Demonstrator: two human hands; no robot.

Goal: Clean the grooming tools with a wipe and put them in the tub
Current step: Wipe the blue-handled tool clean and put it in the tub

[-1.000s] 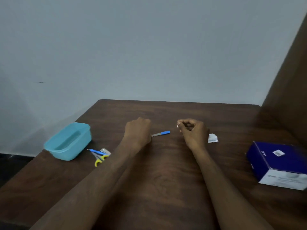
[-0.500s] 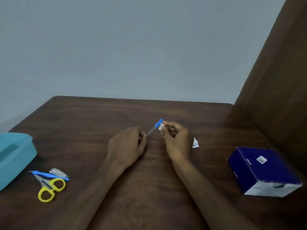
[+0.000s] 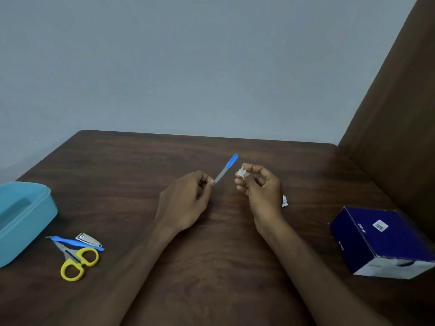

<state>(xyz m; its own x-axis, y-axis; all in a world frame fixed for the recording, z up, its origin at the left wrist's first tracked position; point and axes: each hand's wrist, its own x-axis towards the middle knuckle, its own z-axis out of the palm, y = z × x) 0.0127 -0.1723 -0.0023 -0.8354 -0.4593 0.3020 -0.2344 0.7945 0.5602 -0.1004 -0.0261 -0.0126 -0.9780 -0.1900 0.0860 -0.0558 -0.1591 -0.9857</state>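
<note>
We see the left hand (image 3: 186,203) pinching the metal end of a nail file (image 3: 225,170) between thumb and fingertips, above the middle of the table (image 3: 141,161). The file tilts up and away to the right, blue handle end highest, clear of the tabletop. The right hand (image 3: 261,189) is curled closed on a small crumpled white wipe (image 3: 241,172), held at the fingertips just beside the file's shaft. Wipe and file look apart, a narrow gap between them; we cannot tell for sure.

Behind the right hand, a white torn scrap (image 3: 284,200) lies on the table, partly hidden by the wrist. We cannot tell what it is, maybe a wipe packet.

Near the left edge, the teal tub (image 3: 23,220) sits on the table, partly cut off by the frame. We cannot tell whether it is lidded or what is in it. Just beside it, toward us and right: yellow-handled scissors (image 3: 75,262), a blue-handled tool (image 3: 75,243) lying across the scissor blades, and a metal nail clipper (image 3: 88,239) touching or nearly touching the blue tool. All three are on the tabletop, outside the tub.

Far right, a dark blue box (image 3: 381,241) with a white end and a small white label rests on the table, well apart from the hands. A brown panel (image 3: 400,114) rises at the table's right side; a grey wall (image 3: 188,67) is behind.
</note>
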